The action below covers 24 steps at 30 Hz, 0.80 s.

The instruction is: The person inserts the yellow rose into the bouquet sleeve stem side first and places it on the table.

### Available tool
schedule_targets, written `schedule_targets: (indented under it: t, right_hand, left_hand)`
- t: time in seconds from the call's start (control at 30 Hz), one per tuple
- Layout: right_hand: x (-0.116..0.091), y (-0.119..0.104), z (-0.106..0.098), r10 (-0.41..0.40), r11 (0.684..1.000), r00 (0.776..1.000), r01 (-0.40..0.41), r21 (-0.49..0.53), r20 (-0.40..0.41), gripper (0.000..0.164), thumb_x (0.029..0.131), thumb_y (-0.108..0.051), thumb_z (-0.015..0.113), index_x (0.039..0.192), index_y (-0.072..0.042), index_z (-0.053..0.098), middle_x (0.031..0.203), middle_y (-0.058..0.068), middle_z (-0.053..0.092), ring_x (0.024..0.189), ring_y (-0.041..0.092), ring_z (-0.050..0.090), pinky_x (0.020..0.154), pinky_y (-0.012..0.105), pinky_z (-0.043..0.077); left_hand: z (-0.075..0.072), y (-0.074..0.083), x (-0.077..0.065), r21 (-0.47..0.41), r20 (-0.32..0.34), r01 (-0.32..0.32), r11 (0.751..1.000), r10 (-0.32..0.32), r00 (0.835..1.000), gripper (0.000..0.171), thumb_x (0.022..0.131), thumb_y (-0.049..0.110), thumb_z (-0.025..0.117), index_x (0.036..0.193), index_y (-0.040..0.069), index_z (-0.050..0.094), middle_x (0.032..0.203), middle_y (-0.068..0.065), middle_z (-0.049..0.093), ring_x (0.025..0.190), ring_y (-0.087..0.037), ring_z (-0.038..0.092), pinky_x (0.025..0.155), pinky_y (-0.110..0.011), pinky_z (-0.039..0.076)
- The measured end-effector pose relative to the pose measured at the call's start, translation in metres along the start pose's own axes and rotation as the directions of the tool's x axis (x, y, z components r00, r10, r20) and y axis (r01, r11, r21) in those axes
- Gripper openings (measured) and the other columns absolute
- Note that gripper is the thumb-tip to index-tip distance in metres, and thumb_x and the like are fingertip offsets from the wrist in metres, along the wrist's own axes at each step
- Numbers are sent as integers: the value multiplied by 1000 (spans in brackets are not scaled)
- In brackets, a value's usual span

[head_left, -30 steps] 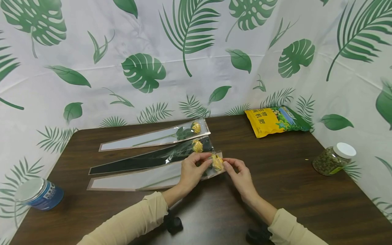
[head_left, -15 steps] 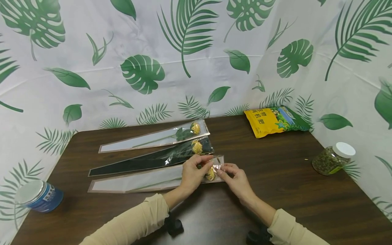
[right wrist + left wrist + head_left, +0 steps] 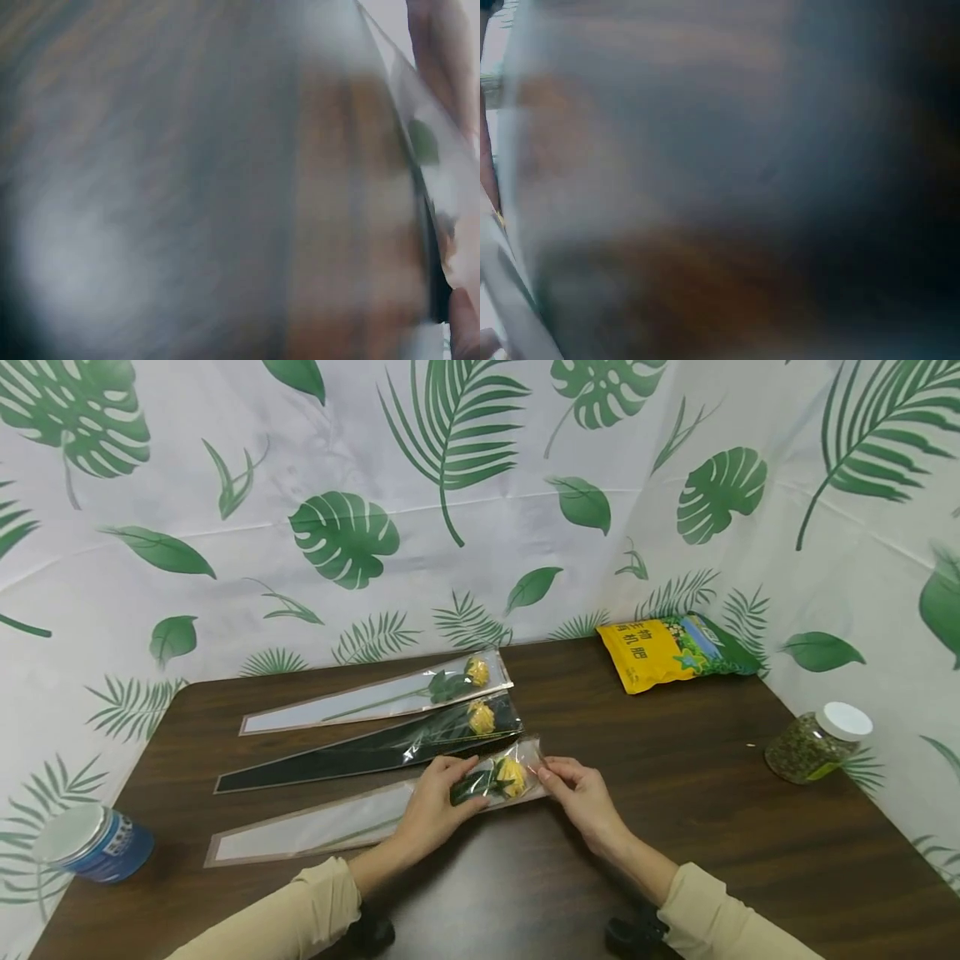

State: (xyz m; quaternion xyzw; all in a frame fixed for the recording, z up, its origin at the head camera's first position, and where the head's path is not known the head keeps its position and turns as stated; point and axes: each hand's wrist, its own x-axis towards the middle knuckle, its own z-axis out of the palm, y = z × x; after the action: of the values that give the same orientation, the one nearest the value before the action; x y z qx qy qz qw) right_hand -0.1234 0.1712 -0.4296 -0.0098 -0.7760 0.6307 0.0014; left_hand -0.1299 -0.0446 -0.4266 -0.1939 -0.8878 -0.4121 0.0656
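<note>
Three long tapered clear flower sleeves lie side by side, each with a yellow rose inside. My left hand (image 3: 429,808) holds the nearest sleeve (image 3: 517,752) across its width, thumb on the near edge and fingers on the far one, around the leaves. At the wide end my right hand (image 3: 581,795) pinches the plastic between thumb and fingers, beside the yellow rose (image 3: 512,777). Behind lie a black-backed sleeve (image 3: 322,760) and a white-backed sleeve (image 3: 352,697). Both wrist views are mostly blur; the right one shows a strip of the sleeve (image 3: 439,176) and fingertips (image 3: 463,322).
A yellow fertilizer bag (image 3: 648,656) lies at the back right of the dark wooden table (image 3: 675,827). A white-lidded jar (image 3: 817,743) stands at the right edge, a blue can (image 3: 105,843) at the left. A leaf-print cloth (image 3: 450,568) hangs behind.
My left hand has shifted left and nearer, from the rose to the leaves. The rose and sleeve are uncovered more, and the sleeve's narrow end has swung nearer. My right hand stays at the wide end.
</note>
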Motion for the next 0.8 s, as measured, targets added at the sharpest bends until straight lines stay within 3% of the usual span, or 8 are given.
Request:
schedule_targets:
  t: [0.17, 0.33, 0.43, 0.53, 0.73, 0.8]
  right_hand:
    - [-3, 4, -14, -97, 972, 995, 103, -213, 38, 7, 81, -11, 73, 78, -5, 70, 96, 7, 61, 92, 12, 52, 76, 19, 44]
    - [-3, 3, -32, -129, 899, 961, 218, -380, 245, 16, 79, -17, 75, 69, -12, 64, 81, -1, 55, 76, 9, 47, 65, 21, 39]
    - [-3, 4, -40, -107, 867, 918, 274, -415, 381, 18, 79, -21, 75, 67, -14, 64, 78, -5, 54, 75, 6, 47, 66, 21, 39]
    - [-2, 7, -42, -121, 845, 881, 334, -419, 458, 19, 80, -24, 75, 67, -16, 64, 78, -8, 54, 74, 3, 48, 67, 21, 41]
    - [-2, 9, -45, -130, 844, 836, 376, -383, 533, 19, 80, -26, 74, 68, -16, 64, 78, -10, 53, 75, 1, 48, 67, 20, 42]
    - [0, 6, -50, -98, 846, 805, 377, -376, 585, 18, 80, -27, 74, 70, -16, 64, 79, -10, 53, 75, 2, 48, 66, 20, 42]
  left_hand:
    - [-7, -10, -10, 185, 150, -114, 976, 87, 985, 60, 80, 29, 74, 126, -5, 55, 127, -20, 56, 116, -36, 52, 96, -47, 43]
    - [-11, -14, -15, 311, 204, -264, 913, 207, 957, 64, 78, 32, 73, 124, -8, 55, 128, -23, 56, 117, -39, 53, 96, -45, 44]
    - [-13, -17, -17, 325, 240, -307, 894, 236, 942, 65, 79, 30, 73, 125, -10, 53, 130, -25, 53, 119, -40, 51, 97, -45, 43]
    - [-15, -20, -17, 311, 273, -323, 894, 241, 931, 65, 80, 28, 72, 127, -11, 51, 132, -26, 51, 121, -41, 49, 97, -46, 43]
    - [-18, -24, -15, 270, 317, -350, 897, 261, 912, 67, 79, 30, 74, 128, -10, 51, 134, -25, 50, 123, -39, 48, 98, -45, 43]
    - [-20, -24, -14, 253, 337, -358, 899, 265, 903, 68, 79, 30, 74, 129, -10, 50, 134, -25, 50, 123, -39, 48, 98, -45, 42]
